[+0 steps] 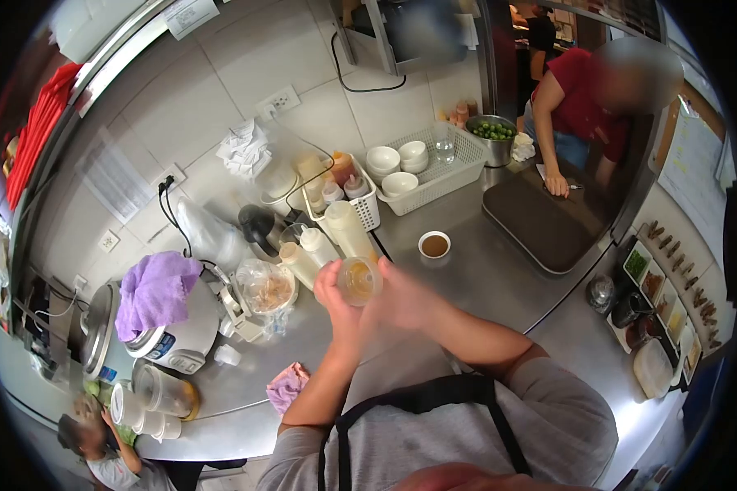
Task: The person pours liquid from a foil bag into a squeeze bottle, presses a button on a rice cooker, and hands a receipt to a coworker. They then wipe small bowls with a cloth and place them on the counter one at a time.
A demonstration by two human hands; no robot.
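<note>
My left hand (340,299) is closed around a translucent round container (359,281) with some amber contents, held up in front of my chest. Smeared by motion, my right hand (405,299) is at the container's right side; I cannot make out its fingers or whether it grips. Just beyond the container stand squeeze bottles (348,229), pale and upright. On the steel counter to the right sits a small white bowl (434,245) of brown sauce. A bowl lined with plastic (268,288) lies left of my hands.
White bowls (400,185) sit in a plastic basket (434,192) by the wall. A dark tray (540,225) lies at right, near a person (577,106) across the pass. At left are a rice cooker (172,344) under a purple towel (155,295) and a pink cloth (287,388).
</note>
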